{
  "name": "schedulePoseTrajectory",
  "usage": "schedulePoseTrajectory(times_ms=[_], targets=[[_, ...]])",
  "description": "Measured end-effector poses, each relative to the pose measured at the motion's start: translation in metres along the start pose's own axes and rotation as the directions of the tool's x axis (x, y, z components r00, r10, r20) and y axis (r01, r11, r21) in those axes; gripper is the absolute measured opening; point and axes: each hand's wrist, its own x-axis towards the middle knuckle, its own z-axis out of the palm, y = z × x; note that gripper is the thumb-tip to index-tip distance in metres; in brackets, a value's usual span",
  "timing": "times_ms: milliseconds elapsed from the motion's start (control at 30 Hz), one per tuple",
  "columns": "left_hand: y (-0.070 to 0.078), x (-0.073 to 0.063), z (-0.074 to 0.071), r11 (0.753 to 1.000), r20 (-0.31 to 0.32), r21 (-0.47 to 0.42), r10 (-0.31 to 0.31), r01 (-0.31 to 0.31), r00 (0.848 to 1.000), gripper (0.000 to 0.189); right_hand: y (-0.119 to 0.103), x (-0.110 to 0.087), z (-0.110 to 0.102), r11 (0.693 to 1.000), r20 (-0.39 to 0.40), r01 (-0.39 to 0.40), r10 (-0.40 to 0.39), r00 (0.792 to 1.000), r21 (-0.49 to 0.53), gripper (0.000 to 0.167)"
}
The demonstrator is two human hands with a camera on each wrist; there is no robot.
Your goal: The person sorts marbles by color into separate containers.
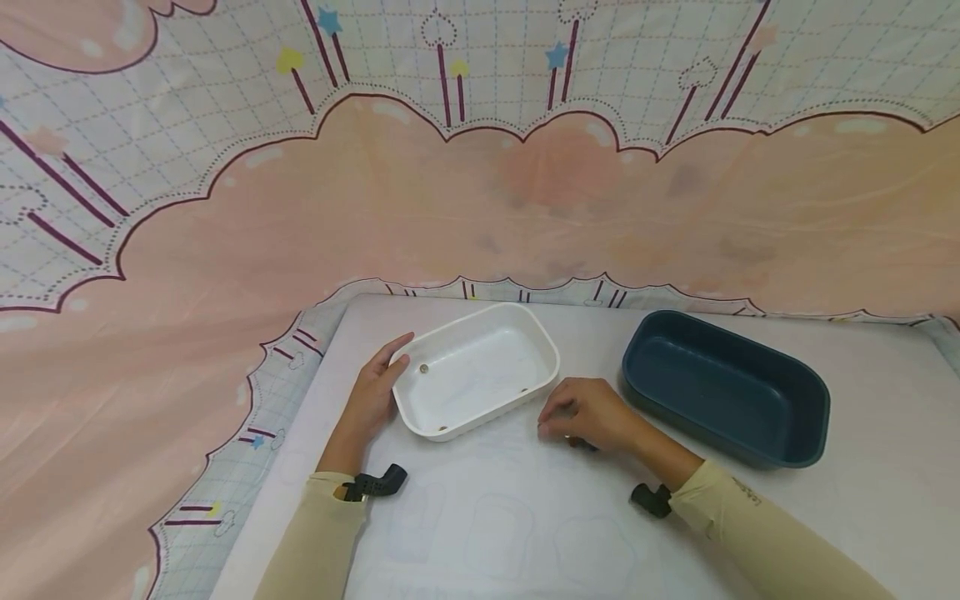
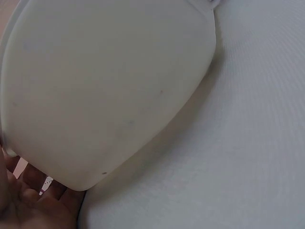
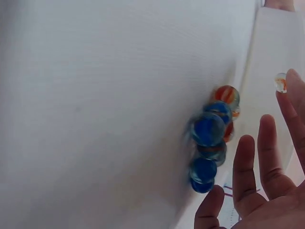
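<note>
My left hand grips the left end of a white rectangular tray, thumb over the rim. In the left wrist view the curled fingers sit at the tray's corner. A few small marbles lie inside the tray. My right hand is low over the table, just in front of the tray's right end. Its thumb and index finger pinch a clear marble with orange streaks; the other fingers are spread. Beside them several blue and red marbles cluster on the table, mostly hidden in the head view.
A deep dark blue tub stands to the right of the right hand, near the forearm. White cloth covers the table. Behind it hangs a pink patterned curtain. Black wrist cameras sit on both wrists.
</note>
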Motion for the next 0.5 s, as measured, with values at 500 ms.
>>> schedulePoseTrajectory(times_ms=[500], targets=[[0.001,-0.001,0.001,1.000,0.003,-0.007,0.015,-0.015,1.000,0.047,-0.017,0.003,-0.025,0.997,0.004,-0.071,0.071,0.997,0.017,0.015]])
